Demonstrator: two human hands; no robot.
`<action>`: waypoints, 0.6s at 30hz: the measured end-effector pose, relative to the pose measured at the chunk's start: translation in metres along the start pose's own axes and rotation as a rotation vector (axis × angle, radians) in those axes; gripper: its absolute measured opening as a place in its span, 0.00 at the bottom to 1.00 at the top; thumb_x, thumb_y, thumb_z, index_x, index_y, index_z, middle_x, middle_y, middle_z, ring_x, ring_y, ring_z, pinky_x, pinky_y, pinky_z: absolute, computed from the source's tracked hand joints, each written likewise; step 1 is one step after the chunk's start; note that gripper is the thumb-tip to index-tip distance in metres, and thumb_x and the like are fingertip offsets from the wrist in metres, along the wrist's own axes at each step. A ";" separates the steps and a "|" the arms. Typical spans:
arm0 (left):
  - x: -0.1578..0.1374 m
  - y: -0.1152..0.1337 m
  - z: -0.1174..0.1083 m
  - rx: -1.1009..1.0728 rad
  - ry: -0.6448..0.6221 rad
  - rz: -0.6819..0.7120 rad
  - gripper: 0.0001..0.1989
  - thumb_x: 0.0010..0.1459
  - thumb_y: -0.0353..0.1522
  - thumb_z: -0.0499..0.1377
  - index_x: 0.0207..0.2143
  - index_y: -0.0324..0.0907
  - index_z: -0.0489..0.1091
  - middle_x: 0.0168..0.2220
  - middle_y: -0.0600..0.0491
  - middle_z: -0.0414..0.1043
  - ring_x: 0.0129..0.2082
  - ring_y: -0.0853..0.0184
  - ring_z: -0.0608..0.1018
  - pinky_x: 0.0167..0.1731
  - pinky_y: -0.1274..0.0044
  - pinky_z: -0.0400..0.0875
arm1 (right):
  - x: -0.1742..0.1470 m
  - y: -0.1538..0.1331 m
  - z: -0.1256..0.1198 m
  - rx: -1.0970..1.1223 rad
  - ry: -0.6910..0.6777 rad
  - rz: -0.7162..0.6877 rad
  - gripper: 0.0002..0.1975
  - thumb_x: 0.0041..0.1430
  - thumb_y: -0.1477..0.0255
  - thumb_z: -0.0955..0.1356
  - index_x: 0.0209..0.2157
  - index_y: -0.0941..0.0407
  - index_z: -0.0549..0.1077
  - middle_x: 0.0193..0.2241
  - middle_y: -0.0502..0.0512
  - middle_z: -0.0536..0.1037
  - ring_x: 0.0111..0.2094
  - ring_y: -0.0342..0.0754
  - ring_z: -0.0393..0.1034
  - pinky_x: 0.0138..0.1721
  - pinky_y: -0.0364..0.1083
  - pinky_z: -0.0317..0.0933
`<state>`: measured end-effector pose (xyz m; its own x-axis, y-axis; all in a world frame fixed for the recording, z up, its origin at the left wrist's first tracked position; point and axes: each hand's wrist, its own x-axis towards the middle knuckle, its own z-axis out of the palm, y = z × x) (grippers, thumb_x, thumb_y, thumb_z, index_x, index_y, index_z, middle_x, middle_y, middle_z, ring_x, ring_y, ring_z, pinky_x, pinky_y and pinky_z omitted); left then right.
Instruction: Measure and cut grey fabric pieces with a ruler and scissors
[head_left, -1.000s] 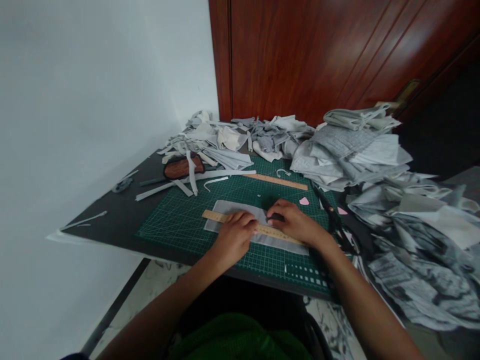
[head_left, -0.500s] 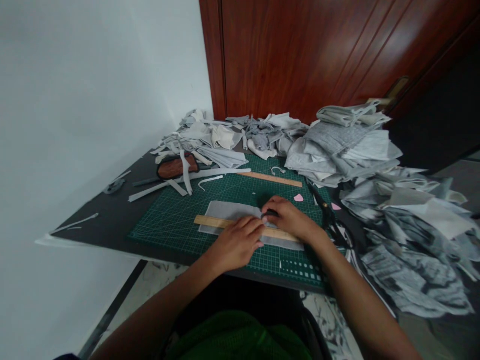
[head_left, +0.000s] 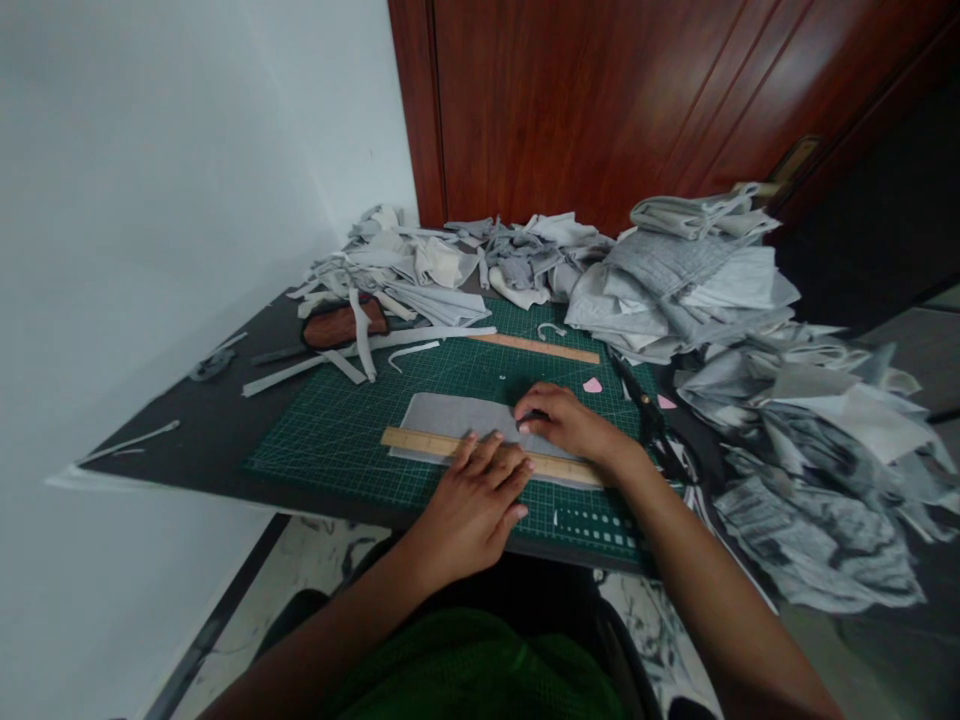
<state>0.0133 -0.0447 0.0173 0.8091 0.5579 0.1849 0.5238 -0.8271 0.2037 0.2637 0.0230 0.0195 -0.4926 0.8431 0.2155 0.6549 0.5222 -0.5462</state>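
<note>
A piece of light grey cloth (head_left: 439, 412) lies on the green cutting mat (head_left: 330, 440) in front of me. Across it runs a wooden ruler (head_left: 416, 440). My left hand (head_left: 476, 505) rests on the ruler near its middle, with the fingers stretched out and a little apart. Just above the ruler, my right hand (head_left: 566, 420) is closed round a small dark object (head_left: 532, 416), mostly hidden by the fingers; its kind cannot be made out. That hand is over the right part of the cloth.
A second ruler (head_left: 540, 348) lies farther back. Black-handled scissors (head_left: 646, 402) are right of the mat's middle. Cloth scraps (head_left: 442, 262) line the back, beside a brown oblong item (head_left: 334, 327). Stacked grey cloth (head_left: 675, 285) and a crumpled heap (head_left: 825, 520) fill the right side.
My left hand has slid slightly down and its fingers have spread on the ruler. My right hand has moved a little up, away from the ruler's edge. The whole view has shifted slightly.
</note>
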 end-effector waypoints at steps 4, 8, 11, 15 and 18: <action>-0.003 0.001 0.001 0.012 0.015 -0.001 0.25 0.72 0.42 0.53 0.68 0.46 0.63 0.70 0.52 0.62 0.72 0.52 0.59 0.73 0.53 0.43 | 0.001 0.004 0.001 0.008 -0.003 0.010 0.05 0.66 0.76 0.71 0.42 0.52 0.78 0.40 0.55 0.77 0.46 0.53 0.72 0.50 0.52 0.61; -0.005 0.003 0.003 -0.001 0.006 0.000 0.26 0.72 0.43 0.53 0.68 0.45 0.63 0.71 0.51 0.61 0.72 0.50 0.58 0.72 0.52 0.42 | 0.001 0.007 0.002 0.011 0.001 0.022 0.06 0.65 0.76 0.72 0.41 0.52 0.78 0.40 0.54 0.77 0.45 0.52 0.72 0.50 0.51 0.61; -0.006 0.004 0.000 -0.020 -0.015 -0.001 0.26 0.72 0.44 0.53 0.67 0.45 0.64 0.71 0.50 0.60 0.73 0.49 0.57 0.72 0.50 0.42 | 0.000 0.006 0.003 0.016 0.012 0.026 0.06 0.64 0.77 0.72 0.40 0.53 0.78 0.39 0.54 0.77 0.44 0.52 0.72 0.48 0.50 0.61; -0.006 0.001 -0.005 -0.053 -0.046 0.007 0.27 0.71 0.45 0.54 0.67 0.45 0.63 0.71 0.50 0.61 0.73 0.50 0.57 0.72 0.50 0.41 | 0.000 0.005 0.003 0.003 0.031 0.040 0.05 0.64 0.76 0.71 0.41 0.53 0.77 0.37 0.54 0.77 0.41 0.52 0.72 0.45 0.49 0.61; -0.004 -0.003 -0.009 -0.074 -0.066 0.014 0.25 0.72 0.43 0.54 0.67 0.46 0.63 0.70 0.51 0.62 0.73 0.52 0.57 0.72 0.51 0.41 | 0.000 0.004 0.003 -0.028 0.046 0.057 0.06 0.65 0.75 0.70 0.43 0.53 0.77 0.37 0.54 0.78 0.40 0.52 0.72 0.43 0.48 0.61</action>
<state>0.0057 -0.0439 0.0248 0.8331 0.5389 0.1245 0.4934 -0.8259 0.2729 0.2646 0.0246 0.0150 -0.4271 0.8765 0.2220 0.6972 0.4756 -0.5364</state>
